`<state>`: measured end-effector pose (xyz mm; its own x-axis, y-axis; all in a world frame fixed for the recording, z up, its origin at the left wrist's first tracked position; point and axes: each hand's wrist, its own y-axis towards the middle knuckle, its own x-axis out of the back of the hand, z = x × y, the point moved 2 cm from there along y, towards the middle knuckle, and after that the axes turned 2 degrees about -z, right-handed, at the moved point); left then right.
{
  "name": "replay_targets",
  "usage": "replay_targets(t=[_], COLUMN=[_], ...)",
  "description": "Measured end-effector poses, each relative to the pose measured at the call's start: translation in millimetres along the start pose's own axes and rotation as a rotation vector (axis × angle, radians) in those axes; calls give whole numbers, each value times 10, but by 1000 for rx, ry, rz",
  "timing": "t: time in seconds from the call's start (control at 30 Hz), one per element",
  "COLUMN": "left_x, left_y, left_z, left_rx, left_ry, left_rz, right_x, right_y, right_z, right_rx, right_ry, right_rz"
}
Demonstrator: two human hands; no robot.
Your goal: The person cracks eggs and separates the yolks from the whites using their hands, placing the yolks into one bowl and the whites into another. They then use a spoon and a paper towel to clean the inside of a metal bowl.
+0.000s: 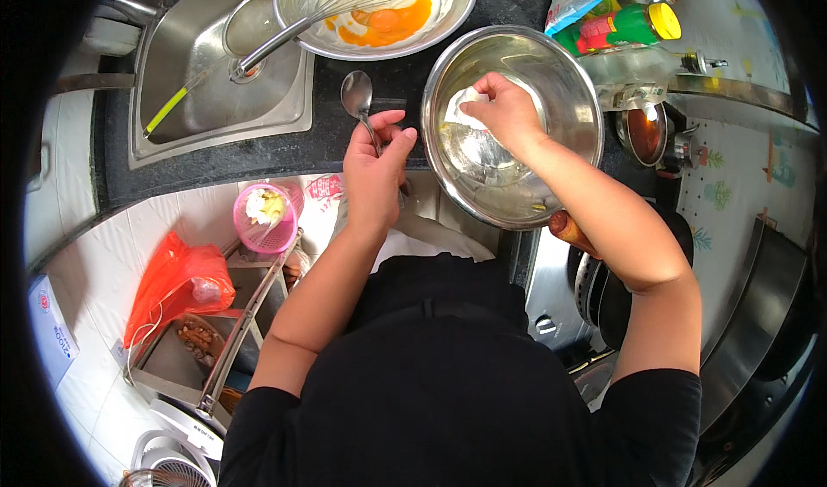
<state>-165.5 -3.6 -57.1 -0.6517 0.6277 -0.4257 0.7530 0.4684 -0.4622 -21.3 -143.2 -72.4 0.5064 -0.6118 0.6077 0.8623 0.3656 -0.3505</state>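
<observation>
My left hand point(376, 173) holds a metal spoon point(356, 94) by its handle, with the spoon's bowl pointing away from me over the dark counter. My right hand point(509, 115) pinches a crumpled white piece point(464, 108), which looks like tissue, inside a stainless steel bowl point(568, 86). Small yellowish traces show on this bowl's inner wall. Behind it stands a second metal bowl point(381, 54) with a whisk point(323, 12) leaning across its rim. Egg yolk point(386, 19) lies on a pale creamy mixture in that bowl.
A steel sink point(194, 105) at left holds a strainer point(251, 25) and a green-handled tool point(165, 112). Bottles, including a yellow-capped one point(630, 27), lie at right near a pan of reddish-brown liquid point(646, 135). A wooden handle point(572, 231) juts beneath my right forearm. Below left hangs a pink basket point(266, 235).
</observation>
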Motion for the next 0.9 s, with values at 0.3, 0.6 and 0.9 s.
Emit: replay_targets(t=[0.3,0.6,0.9], left_x=[-1,-2,10], left_y=[-113,-133,-137], left_z=[241,274,294], left_rx=[100,161,144], left_ry=[-64,-141,-152], left_rz=[25,9,4], right_x=[-137,-227,-88], right_y=[-54,-98,-90], right_z=[81,44,-69], right_rx=[7,9,-225], right_ry=[-197,-224,41], right_rz=[-55,14,183])
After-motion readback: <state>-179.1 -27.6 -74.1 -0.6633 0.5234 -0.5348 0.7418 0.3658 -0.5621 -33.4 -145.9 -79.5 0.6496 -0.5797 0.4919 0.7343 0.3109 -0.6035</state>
